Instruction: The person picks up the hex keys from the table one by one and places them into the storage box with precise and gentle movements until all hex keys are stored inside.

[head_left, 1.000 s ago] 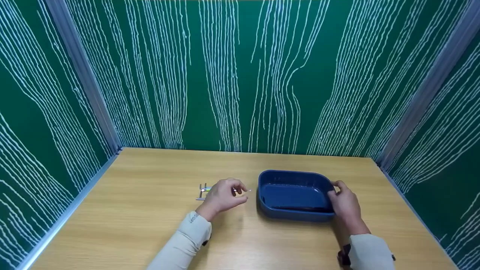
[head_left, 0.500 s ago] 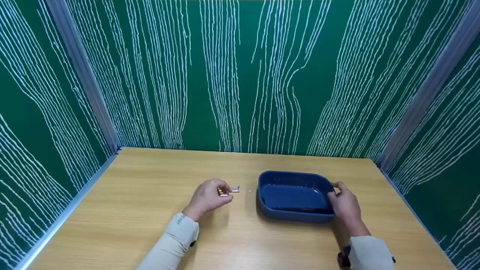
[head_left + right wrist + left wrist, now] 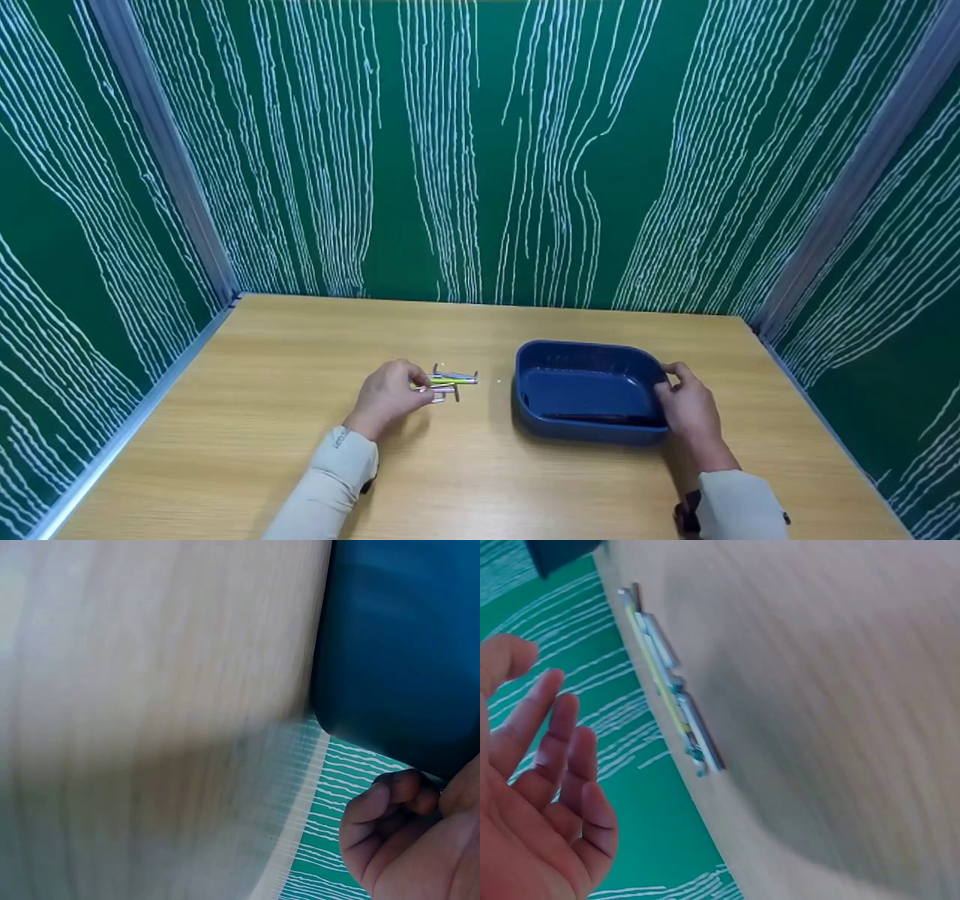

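A small slender frame of silvery bars with a yellow-green strip (image 3: 454, 381) lies on the table left of centre; its exact kind is unclear. In the left wrist view the same barred frame (image 3: 660, 675) lies apart from my left hand (image 3: 544, 787), whose fingers are loosely bent and hold nothing. From the head view, this left hand (image 3: 390, 394) is at the frame's left end. My right hand (image 3: 690, 409) grips the right rim of a dark blue rectangular tub (image 3: 592, 433), thumb inside and fingers outside. The right wrist view shows the tub's wall (image 3: 405, 637) beside the curled fingers.
A dark, thin strip (image 3: 600, 417) runs along the tub's inner front side. Between tub and frame a tiny white speck (image 3: 499, 381) sits on the wooden table (image 3: 480, 480). Green panels with white lines (image 3: 480, 150) enclose the back and sides.
My left hand has drawn back leftward from over the barred frame, uncovering more of its right part; the frame's bars show in a different arrangement. The right hand and tub stay put.
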`<state>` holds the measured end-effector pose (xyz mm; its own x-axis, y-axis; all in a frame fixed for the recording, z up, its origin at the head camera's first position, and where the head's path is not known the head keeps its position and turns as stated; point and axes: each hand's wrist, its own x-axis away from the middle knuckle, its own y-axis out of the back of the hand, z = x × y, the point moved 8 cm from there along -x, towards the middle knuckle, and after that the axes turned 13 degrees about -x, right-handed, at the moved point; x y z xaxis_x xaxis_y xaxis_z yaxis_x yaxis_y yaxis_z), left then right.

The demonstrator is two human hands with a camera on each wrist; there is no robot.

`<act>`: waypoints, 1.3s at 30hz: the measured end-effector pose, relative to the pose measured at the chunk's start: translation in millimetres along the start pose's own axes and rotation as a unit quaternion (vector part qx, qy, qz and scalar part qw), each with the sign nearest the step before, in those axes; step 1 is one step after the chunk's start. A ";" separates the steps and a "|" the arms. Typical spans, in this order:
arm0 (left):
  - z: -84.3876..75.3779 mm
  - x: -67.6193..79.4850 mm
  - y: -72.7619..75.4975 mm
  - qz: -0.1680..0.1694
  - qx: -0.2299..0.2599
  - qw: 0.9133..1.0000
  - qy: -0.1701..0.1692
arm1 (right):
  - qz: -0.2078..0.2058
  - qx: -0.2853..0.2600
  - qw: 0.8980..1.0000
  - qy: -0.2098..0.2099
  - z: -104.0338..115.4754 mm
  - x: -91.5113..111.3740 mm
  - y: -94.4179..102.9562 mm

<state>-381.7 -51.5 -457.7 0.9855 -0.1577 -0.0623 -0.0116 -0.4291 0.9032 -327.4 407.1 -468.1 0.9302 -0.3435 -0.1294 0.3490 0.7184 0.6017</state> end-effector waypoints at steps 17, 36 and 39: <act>14.1 -0.3 -6.9 -0.022 -0.115 0.993 -0.032 | 0.032 -0.028 0.999 -0.031 -3.2 1.1 -4.7; 8.8 -1.5 -9.2 -0.051 -0.183 0.981 -0.042 | 0.018 -0.026 0.999 -0.027 -4.5 -0.2 -2.6; 9.9 -2.1 -10.1 -0.040 -0.180 0.982 -0.039 | 0.020 -0.030 0.999 -0.032 -5.4 -0.1 -2.8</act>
<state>-385.2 -55.6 -470.9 0.9644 -0.2106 -0.1597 0.1407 -0.1023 0.9848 -327.9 408.4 -474.0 0.9353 -0.3498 -0.0539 0.3190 0.7672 0.5565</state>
